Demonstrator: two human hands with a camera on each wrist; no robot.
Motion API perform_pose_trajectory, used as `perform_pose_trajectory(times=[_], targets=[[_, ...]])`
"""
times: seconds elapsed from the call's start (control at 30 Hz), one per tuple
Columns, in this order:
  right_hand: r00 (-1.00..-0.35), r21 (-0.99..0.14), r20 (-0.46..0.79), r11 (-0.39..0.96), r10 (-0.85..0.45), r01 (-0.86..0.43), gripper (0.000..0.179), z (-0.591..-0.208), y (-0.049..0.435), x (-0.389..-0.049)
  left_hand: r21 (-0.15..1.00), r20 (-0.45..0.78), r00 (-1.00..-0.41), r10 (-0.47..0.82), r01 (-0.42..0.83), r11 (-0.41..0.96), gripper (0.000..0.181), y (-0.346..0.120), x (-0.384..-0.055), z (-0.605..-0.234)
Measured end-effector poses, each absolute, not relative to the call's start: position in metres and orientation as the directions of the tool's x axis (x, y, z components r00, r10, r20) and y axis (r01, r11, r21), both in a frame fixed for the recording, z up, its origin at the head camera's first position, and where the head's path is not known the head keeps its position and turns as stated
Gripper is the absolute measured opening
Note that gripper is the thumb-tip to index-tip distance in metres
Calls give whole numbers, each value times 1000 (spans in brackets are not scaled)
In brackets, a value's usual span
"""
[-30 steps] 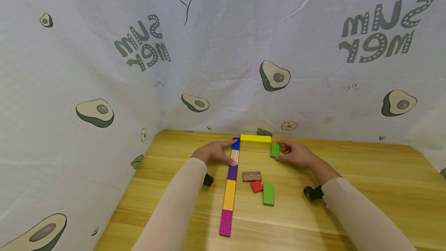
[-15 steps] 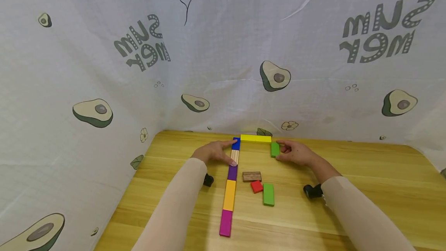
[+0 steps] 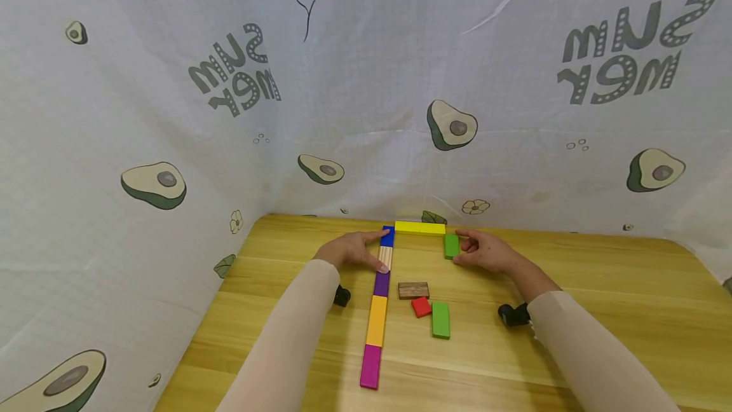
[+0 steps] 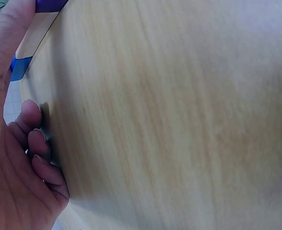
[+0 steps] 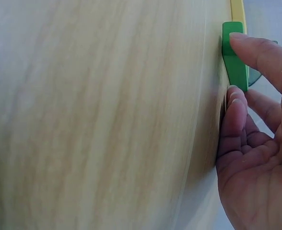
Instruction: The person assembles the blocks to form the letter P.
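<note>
My left hand (image 3: 351, 250) spans the far end of a row of flat blocks. Its index finger lies at the blue block (image 3: 387, 238), its thumb near where a pale wood block (image 3: 385, 259) meets a purple block (image 3: 382, 284). The left wrist view shows its other fingers loosely curled. At the back right, my right hand (image 3: 485, 252) holds a green block (image 3: 451, 247) by its right side, index finger at the far end and thumb at the near end. That block stands at the right end of the yellow blocks (image 3: 420, 227).
An orange block (image 3: 376, 321) and a magenta block (image 3: 370, 367) continue the left row toward me. Between the hands lie a brown wood block (image 3: 413, 290), a small red block (image 3: 421, 307) and another green block (image 3: 440, 320). A printed white curtain (image 3: 366, 113) hangs behind the table.
</note>
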State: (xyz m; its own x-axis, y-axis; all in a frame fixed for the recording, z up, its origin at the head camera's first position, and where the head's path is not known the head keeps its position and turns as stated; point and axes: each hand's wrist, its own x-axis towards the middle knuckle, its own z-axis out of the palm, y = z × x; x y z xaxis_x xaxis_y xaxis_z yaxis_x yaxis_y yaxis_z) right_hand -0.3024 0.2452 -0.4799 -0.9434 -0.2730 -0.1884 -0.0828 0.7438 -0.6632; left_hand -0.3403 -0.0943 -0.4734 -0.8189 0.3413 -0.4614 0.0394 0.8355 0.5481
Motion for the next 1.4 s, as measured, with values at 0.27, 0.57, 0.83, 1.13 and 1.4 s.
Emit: perform_pose_trajectory(times=[0.27, 0.57, 0.83, 1.13, 1.4], targets=[[-943, -674, -183, 734, -277, -85, 78, -480, 245, -302, 548, -453, -819, 351, 55, 835, 100, -94, -341, -473], [-946, -699, -181, 712, -269, -68, 86, -480, 247, -301, 517, -454, -824, 340, 68, 853, 100, -92, -340, -468], [-967, -719, -137, 693, -214, -51, 83, -484, 244, -293, 525, -463, -822, 331, 46, 850, 99, -92, -340, -470], [-974, -746, -111, 664, -199, -50, 78, -482, 242, -283, 528, -457, -825, 332, 49, 848, 100, -92, -339, -469], [-980, -738, -39, 666, -197, -105, 58, -479, 239, -272, 540, -449, -821, 354, 67, 839, 100, -93, -339, -470]])
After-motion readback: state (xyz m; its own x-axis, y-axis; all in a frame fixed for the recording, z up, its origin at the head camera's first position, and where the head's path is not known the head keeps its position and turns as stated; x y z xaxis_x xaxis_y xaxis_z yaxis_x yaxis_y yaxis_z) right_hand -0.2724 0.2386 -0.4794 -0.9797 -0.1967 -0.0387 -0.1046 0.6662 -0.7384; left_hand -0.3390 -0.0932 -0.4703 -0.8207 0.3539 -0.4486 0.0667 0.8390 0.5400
